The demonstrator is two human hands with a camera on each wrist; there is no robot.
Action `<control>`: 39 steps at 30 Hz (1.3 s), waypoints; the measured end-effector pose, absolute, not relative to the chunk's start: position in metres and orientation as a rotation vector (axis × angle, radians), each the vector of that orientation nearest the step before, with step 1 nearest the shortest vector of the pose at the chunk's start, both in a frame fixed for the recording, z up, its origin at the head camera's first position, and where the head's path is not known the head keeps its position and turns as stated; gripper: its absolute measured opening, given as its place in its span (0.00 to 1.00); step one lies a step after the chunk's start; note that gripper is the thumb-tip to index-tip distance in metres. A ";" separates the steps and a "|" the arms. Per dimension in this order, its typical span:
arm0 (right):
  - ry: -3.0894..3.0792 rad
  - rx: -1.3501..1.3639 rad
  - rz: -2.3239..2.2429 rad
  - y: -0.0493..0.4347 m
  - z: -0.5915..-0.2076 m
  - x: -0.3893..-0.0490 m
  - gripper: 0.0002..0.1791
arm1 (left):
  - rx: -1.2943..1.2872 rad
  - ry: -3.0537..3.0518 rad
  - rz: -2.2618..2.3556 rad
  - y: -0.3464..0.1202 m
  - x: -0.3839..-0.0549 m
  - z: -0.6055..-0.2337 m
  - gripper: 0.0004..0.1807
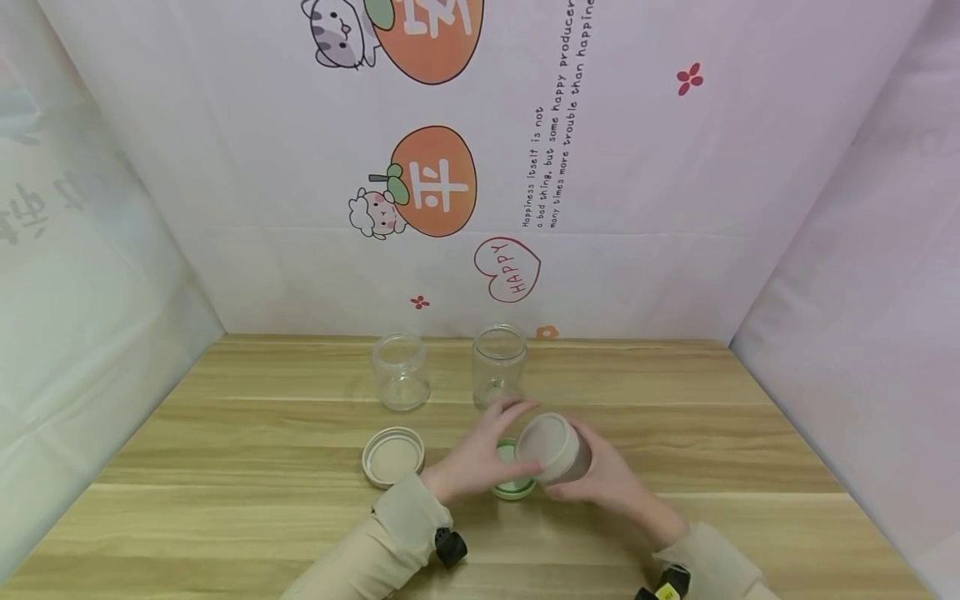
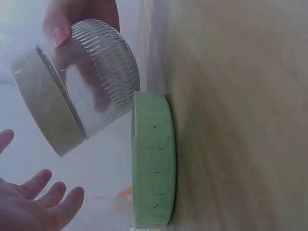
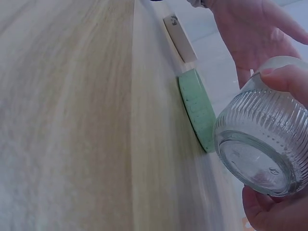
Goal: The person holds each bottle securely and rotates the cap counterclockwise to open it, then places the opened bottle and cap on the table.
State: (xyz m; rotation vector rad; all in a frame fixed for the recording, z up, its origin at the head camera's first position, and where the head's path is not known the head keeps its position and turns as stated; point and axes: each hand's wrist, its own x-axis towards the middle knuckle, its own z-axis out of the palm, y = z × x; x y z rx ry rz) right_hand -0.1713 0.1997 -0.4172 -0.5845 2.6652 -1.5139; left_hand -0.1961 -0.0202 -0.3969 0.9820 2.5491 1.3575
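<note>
My right hand (image 1: pixel 611 479) grips a ribbed clear glass jar (image 2: pixel 103 72) with a cream lid (image 2: pixel 48 103) on it. The jar is held tilted, its lid turned toward my left hand, and its round base faces the right wrist view. My left hand (image 1: pixel 480 458) is spread beside the lid with fingers apart, and a gap shows between them in the left wrist view. Below the jar a green lid (image 2: pixel 154 159) lies on the table, partly covered by the hands in the head view.
A beige lid (image 1: pixel 393 457) lies on the wooden table (image 1: pixel 247 500) left of my left hand. Behind stand two open clear jars, a shorter jar (image 1: pixel 401 375) and a taller jar (image 1: pixel 500 362), near the printed back cloth (image 1: pixel 615 275).
</note>
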 end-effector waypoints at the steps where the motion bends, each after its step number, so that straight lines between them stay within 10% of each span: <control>1: 2.664 -0.593 -1.507 0.199 -0.417 -0.171 0.51 | 0.990 2.546 1.348 -0.020 -0.195 -0.396 0.42; 39: 2.933 -0.865 -1.302 0.198 -0.411 -0.160 0.47 | 1.357 2.443 1.371 -0.015 -0.191 -0.391 0.38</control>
